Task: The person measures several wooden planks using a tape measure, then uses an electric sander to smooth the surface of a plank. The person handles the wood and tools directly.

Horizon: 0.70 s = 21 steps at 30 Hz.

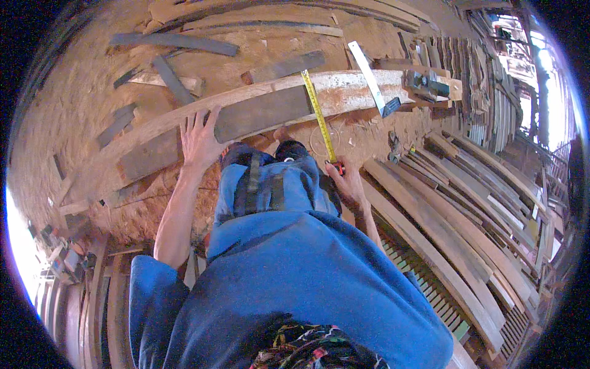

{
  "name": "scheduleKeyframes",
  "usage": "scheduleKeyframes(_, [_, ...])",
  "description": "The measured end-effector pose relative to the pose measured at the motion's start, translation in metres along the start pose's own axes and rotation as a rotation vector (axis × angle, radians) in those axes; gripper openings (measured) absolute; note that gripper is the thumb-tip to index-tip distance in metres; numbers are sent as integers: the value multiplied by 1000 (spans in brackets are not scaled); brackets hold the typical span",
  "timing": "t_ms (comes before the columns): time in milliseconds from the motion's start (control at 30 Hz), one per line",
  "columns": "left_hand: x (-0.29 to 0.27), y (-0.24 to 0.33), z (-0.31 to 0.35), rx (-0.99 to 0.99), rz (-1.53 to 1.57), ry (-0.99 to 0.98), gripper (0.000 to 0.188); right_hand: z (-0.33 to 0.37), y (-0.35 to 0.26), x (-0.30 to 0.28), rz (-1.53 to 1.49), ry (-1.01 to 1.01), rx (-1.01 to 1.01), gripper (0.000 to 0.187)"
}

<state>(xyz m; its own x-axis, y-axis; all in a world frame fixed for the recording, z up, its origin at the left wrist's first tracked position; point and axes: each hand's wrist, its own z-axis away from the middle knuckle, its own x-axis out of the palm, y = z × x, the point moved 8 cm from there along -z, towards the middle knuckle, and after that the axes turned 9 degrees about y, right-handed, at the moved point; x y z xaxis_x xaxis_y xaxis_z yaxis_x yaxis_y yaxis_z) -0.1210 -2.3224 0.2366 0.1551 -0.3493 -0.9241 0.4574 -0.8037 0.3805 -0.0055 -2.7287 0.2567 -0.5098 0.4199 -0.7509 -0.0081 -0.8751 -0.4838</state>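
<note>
The fingers of the left hand [200,138] are being held spread and nearly straight, with gaps showing between them. The palm is being laid over a dark plank [264,114], and the fingertips are being reached toward the pale beam [350,80] on its far side; nothing is being gripped there (how hard the hand is being pressed cannot be told). The fingers of the right hand [350,184] are being curled closed around the case of a tape measure [339,166], on the near side of the beam and right of the knees.

The yellow tape blade [317,117] is being held stretched away from the case, its long axis being pointed far and slightly left. It is being passed just beside the plank's right end and across the beam, its tip being set at the beam's far edge. The plank is being lined up lengthwise along the beam, from near left to far right; its middle is being hidden by the left hand.

Right of the blade, a square [369,80] is being supported across the beam, and farther right a dark metal tool [429,86] is being borne near its end. Between the beam and the timber stack [455,227] at near right, a strip of sandy ground [365,138] is being left showing.
</note>
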Motion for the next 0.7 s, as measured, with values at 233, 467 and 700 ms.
scheduleKeyframes(233, [-2, 11, -6, 9, -29, 52, 96, 8, 9, 7, 90, -17, 68, 51])
scheduleKeyframes(467, [-6, 15, -6, 33, -30, 96, 93, 21, 13, 19, -17, 62, 60, 51])
scheduleKeyframes(700, [-6, 15, -6, 35, -82, 110, 91, 25, 13, 26, 79, 73, 45, 51])
